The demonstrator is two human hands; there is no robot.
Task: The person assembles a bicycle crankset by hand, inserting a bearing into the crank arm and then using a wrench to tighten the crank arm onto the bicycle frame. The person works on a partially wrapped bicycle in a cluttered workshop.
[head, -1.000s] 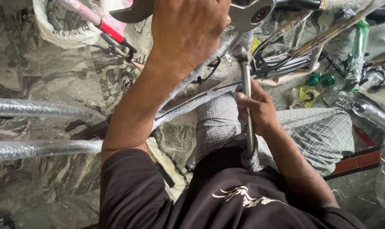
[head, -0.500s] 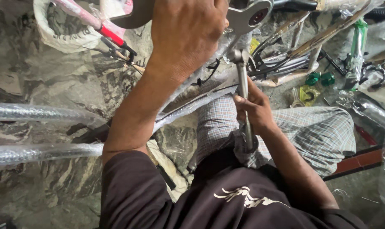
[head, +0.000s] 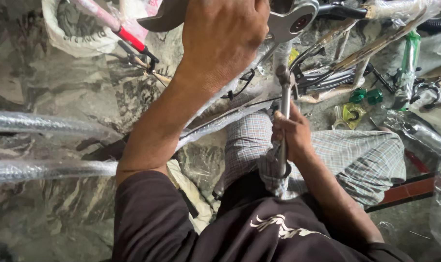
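Wrench [head: 284,121] standing upright below the hub [head: 298,19], clenched in right hand [head: 291,136]; left hand [head: 225,39] gripping frame beside hub.

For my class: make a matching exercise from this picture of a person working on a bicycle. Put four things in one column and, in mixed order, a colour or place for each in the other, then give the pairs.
Things
1. left hand
2. right hand
3. wrapped tubes
4. small caps

Colour or place
A. green, on the floor at upper right
B. at the top of the picture, on the bicycle part
C. closed around the long metal wrench
D. clear plastic covering, at the left edge

Pairs: 1-B, 2-C, 3-D, 4-A
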